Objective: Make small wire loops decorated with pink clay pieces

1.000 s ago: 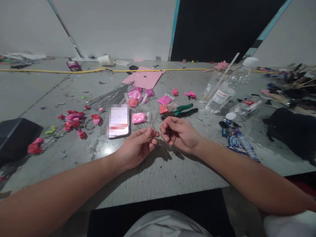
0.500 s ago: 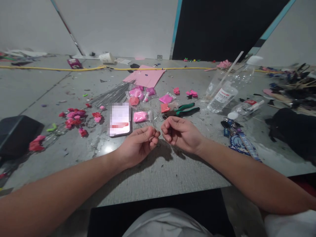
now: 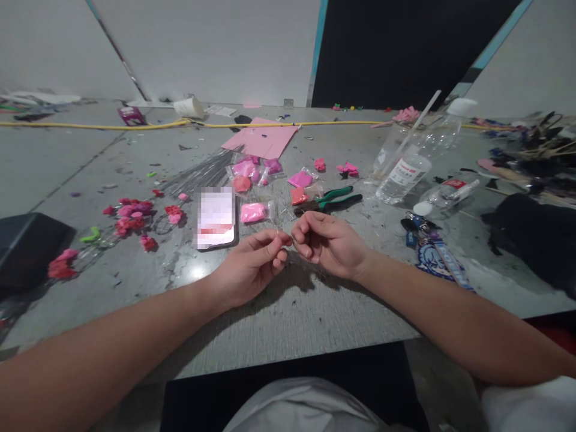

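Note:
My left hand (image 3: 254, 264) is closed in a pinch, thumb against fingertips, on a thin wire (image 3: 277, 224) whose fine end shows above the fingers. Almost touching it, my right hand (image 3: 333, 245) is curled with its thumb and index finger pressed together around the wire too; most of the wire is hidden by the fingers. Just beyond the right hand lie pliers (image 3: 335, 201) with green and black handles. A packet of pink clay (image 3: 254, 212) and a phone (image 3: 216, 217) with a lit screen are beyond the left hand.
More clay packets (image 3: 247, 170), a bundle of grey wires (image 3: 202, 171) and pink paper (image 3: 263, 138) lie farther back. Red and pink clay pieces (image 3: 130, 216) on wire are at left. Clear bottles (image 3: 402, 177) and a keychain (image 3: 434, 258) are at right. A yellow cable (image 3: 333, 123) crosses behind.
My left fingers have shifted slightly, the thumb now lower against the fingertips. Both hands stay close together. The whole view has moved a little, with the table things slightly farther left.

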{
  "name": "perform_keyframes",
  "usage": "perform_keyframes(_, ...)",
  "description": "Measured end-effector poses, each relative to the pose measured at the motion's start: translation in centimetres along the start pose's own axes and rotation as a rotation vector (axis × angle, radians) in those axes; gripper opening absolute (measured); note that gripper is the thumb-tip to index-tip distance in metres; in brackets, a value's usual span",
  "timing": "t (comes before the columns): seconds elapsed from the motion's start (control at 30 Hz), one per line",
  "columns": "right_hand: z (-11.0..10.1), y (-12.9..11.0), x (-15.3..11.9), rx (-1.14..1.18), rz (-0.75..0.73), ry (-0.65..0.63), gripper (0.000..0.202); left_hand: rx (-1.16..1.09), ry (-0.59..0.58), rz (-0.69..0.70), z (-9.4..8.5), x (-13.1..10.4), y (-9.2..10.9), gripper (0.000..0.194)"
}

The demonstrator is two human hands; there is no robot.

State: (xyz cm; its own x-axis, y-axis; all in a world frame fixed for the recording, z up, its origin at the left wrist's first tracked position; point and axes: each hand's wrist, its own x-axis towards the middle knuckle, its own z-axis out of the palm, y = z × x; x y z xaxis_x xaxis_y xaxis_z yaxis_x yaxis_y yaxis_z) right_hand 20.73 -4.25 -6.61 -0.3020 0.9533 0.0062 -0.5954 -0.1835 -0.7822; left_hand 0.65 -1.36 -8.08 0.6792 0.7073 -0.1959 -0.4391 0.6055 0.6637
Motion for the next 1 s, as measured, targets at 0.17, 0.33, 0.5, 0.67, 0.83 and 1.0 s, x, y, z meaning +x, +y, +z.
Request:
perform_keyframes(0.17,-0.1,0.3,0.1,-0.065,-0.017,0.023,0.026,-0.022,0.024,0.026,-0.1,0.0,0.0,0.023)
perform_keyframes(0.33,-1.0,0.8,0.3,-0.384,-0.179,0.104,0.03,-0.065,0.069,0.046,0.0,0.1,0.2,0.02)
perform_keyframes(0.5,-2.0,0.6,0.1,-0.88,-0.449,-0.015,0.024,-0.065,0.061,0.068,0.1,0.2,0.4,0.022)
perform_keyframes(0.67,-1.4,0.4,-0.2,-1.065,-0.612,-0.149,0.015,0.047,0.017,0.016,0.0,0.3,0.1,0.027)
perform_keyframes(0.83,-0.9,-0.2,-0.6,-1.165,-0.634,-0.175,0.01,0.122,0.048,0.023,0.0,0.2,-0.2,0.027)
perform_keyframes(1.0,-1.3,-1.2,-0.8,-1.185,-0.56,-0.264,0.014,0.276,0.047,0.071,0.1,0.2,-0.1,0.027)
